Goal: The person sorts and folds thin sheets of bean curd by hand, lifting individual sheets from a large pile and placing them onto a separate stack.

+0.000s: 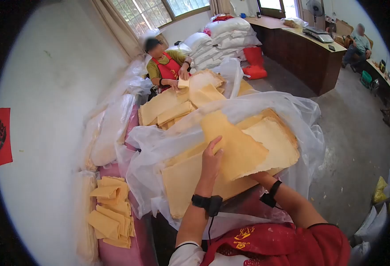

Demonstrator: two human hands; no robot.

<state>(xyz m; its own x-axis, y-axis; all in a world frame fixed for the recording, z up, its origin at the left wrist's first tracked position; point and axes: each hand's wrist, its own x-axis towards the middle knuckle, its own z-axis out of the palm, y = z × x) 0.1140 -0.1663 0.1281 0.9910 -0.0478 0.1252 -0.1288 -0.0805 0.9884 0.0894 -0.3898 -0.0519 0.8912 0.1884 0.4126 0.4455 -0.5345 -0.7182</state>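
A large yellow sheet (234,148) is raised and curved above a stack of similar sheets (186,188). My left hand (211,156) is at the near left edge of the raised sheet, its fingers bent against it. My right hand (261,176) reaches under the sheet's lower right edge, and its fingers are hidden there. Clear plastic film (148,153) lies around the stack. Beyond it, more yellow sheets (159,106) lie in a pile, some of them folded.
Folded yellow pieces (110,221) rest on a pink surface (108,256) at the left. Across the pile a person (166,66) in a red apron handles a sheet. White sacks (230,40), a dark counter (308,62) and a seated person (361,44) are farther back.
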